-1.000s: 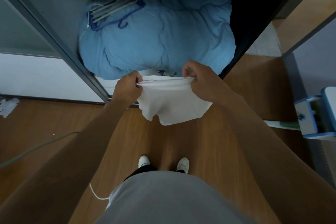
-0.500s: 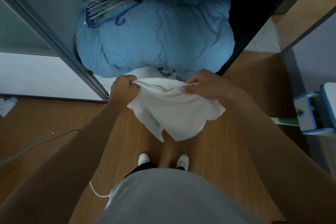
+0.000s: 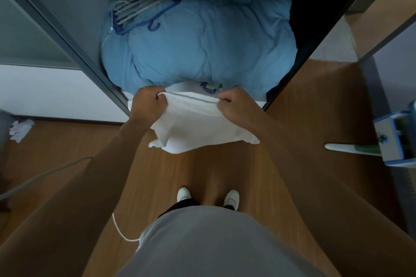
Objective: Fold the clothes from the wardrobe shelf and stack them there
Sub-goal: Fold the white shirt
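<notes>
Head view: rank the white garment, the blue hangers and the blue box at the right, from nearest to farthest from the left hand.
1. white garment: held in the left hand.
2. blue hangers: back left of the wardrobe, on the quilt.
3. blue box: far right edge.
</notes>
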### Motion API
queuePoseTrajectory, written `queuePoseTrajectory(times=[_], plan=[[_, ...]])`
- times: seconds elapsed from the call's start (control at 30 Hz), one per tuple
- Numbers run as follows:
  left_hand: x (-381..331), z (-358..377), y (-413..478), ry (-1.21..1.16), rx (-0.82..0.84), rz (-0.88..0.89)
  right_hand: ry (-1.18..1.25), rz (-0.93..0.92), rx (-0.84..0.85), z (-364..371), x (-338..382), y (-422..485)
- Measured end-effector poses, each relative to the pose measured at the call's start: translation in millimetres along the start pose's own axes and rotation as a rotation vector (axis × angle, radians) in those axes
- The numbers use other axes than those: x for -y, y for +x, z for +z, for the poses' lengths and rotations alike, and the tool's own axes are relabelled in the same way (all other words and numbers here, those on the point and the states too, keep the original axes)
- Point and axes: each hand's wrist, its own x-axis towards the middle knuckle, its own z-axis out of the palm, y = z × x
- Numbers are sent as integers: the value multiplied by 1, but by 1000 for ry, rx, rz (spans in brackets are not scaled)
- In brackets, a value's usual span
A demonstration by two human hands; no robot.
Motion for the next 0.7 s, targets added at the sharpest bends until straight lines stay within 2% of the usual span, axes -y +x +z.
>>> queuePoseTrajectory(times=[0.07, 0.13, 0.2, 0.33, 0.5, 0.6, 0.7], plan=[[4, 1, -1, 21, 15, 9, -83, 26, 50, 5, 5, 0], [5, 4, -3, 9, 24, 9, -263, 55, 187, 8, 9, 1], [5, 6, -3, -7, 43, 13, -388, 22, 256, 11, 10, 1], [7, 9, -1, -19, 56, 36, -345, -75, 266, 7, 11, 1], [-7, 16, 6, -145, 17, 205, -280, -142, 338, -4, 20, -2], [-26, 24, 5, -351, 3, 110, -231, -168, 298, -11, 24, -1], [-38, 33, -1, -575, 240, -90, -173, -170, 233, -19, 29, 0]])
